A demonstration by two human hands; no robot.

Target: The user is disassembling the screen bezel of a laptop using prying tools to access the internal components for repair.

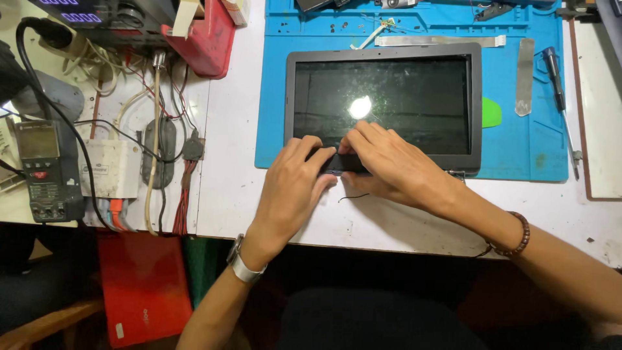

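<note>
Head view: a flat rectangular laptop screen panel [382, 104] with a grey plastic bezel and glossy black glass is seen lying on a blue rubbery work mat [518, 155], which is spread on a white counter [233, 188]. A bright lamp reflection is caught on the glass, along with faint smears. The panel's lower edge sits near the front border of the mat. At the middle of that lower edge a small black part [342, 162] is pinched by both hands: the left hand [291, 191] is laid with its fingers [310, 148] pressed together over the bezel and its thumb under the part, and the right hand [389, 165] is set beside it with fingers [359, 139] close together on top. The part is mostly covered by the hands, so its shape cannot be made out. A thin dark wire [353, 196] is curled on the counter just below. A metal watch [243, 264] and a beaded bracelet [515, 236] are worn on the wrists. A screwdriver [560, 97], a flat metal strip [525, 76] and a green plastic pick [491, 113] lie to the right on the mat. A multimeter [42, 172] and tangled cables [149, 129] are seen at the left.
</note>
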